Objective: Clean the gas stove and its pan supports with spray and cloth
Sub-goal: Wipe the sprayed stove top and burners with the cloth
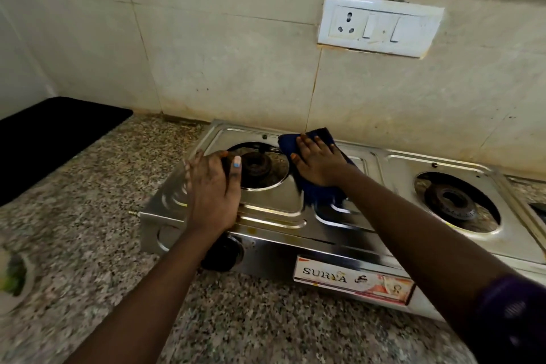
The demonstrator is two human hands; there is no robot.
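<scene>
Wiping was under way: the right hand (317,161) pressed the cloth (320,189) with flat fingers on the stove (393,233), between its burners. The left hand (212,189) rested open on the stove's left edge. Pan supports and spray were not visible, so much seemed left.

We see gas stove (274,210): stainless steel, glossy, mirror-like on top and left side, smeared streaks along front edge. Burners (450,199): dark cast metal, matt, rough. Cloth (317,195): dark blue fabric, soft, matt, under right hand (317,161). Knob (223,253): black, looks like plastic, dull sheen. Label (353,279) on stove front: printed, glossy. Countertop (97,233): speckled granite, polished. Wall tiles (206,53): pale ceramic, smooth, stained near joints. Switch plate (379,23): white plastic, glossy. We note black mat (50,139): matt.
</scene>
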